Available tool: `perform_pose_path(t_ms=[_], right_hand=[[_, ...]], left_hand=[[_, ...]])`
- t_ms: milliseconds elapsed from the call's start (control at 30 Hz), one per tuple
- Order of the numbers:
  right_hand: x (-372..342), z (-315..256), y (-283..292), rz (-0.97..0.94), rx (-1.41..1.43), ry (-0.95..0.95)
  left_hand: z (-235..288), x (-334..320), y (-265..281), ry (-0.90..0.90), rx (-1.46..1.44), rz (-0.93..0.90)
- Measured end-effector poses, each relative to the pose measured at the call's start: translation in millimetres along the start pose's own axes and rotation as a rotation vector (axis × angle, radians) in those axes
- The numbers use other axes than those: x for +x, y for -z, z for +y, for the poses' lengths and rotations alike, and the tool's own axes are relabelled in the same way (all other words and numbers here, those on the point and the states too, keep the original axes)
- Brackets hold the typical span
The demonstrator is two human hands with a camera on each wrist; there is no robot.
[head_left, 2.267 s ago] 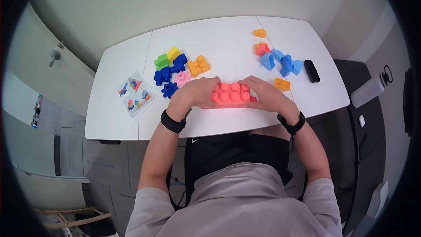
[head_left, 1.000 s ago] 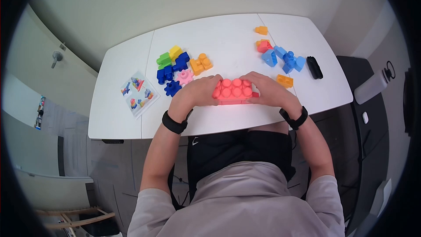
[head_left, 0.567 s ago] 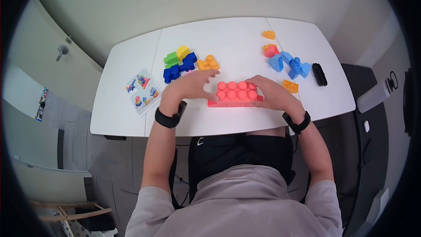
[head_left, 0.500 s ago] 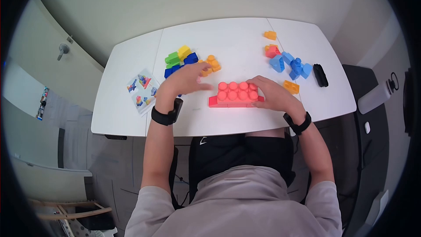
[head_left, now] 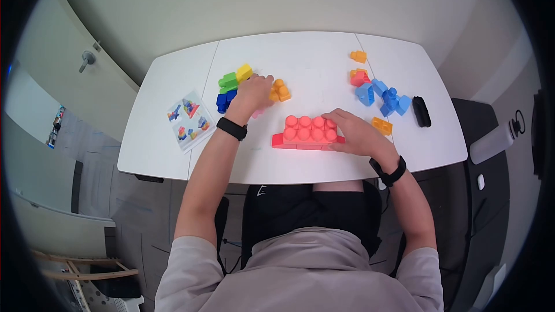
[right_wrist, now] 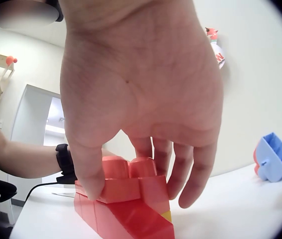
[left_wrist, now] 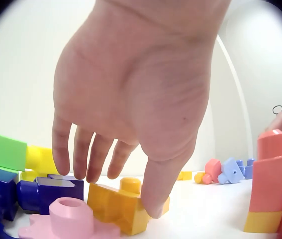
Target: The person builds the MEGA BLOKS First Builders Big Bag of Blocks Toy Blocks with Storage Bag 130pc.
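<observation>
My left hand (head_left: 254,93) reaches over the cluster of toy building blocks at the left. Its fingers hang extended and spread in the left wrist view, the thumb overlapping an orange block (left_wrist: 121,205) with a round stud. Beside that lie a pink gear-shaped block (left_wrist: 71,219) and dark blue blocks (left_wrist: 58,193), partly hidden under this hand in the head view. At the table's front, my right hand (head_left: 363,134) grips the right end of a studded red block stack (head_left: 309,133), thumb on the near side and fingers behind. A yellow part (right_wrist: 167,216) shows low on the stack.
Green (head_left: 229,82) and yellow (head_left: 244,72) blocks lie behind the left hand. A picture sheet (head_left: 189,120) is at the left. Light blue blocks (head_left: 391,102), several orange and red pieces and a black case (head_left: 422,112) occupy the right. A bottle (head_left: 491,143) stands beyond the table.
Both hands were on the red stack. My left hand has let go and moved left and away from the body to the coloured blocks; my right hand stays on the stack.
</observation>
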State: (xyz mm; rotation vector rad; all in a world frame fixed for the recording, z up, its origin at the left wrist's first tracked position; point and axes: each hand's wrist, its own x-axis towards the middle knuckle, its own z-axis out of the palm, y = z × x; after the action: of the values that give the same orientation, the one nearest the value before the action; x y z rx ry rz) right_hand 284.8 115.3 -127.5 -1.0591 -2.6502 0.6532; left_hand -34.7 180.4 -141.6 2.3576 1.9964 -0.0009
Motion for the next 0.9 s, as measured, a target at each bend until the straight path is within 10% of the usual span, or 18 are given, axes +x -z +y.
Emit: perform_pose_path(t_ms=[133, 300, 533, 900], right_hand=[[0, 5, -4, 0.041, -0.002, 0.033], [-2, 6, -7, 0.07, 0.002, 0.042], [-2, -2, -4, 0.071, -0.076, -0.007], [6, -6, 0, 0.053, -0.041, -0.062]], left_hand=[[-2, -1, 11, -0.001, 0.036, -0.057], [12, -38, 46, -0.144, -0.205, 0.291], [69, -66, 47, -0.62, -0.702, 0.062], [80, -68, 10, -0.444, -0.574, 0.001]])
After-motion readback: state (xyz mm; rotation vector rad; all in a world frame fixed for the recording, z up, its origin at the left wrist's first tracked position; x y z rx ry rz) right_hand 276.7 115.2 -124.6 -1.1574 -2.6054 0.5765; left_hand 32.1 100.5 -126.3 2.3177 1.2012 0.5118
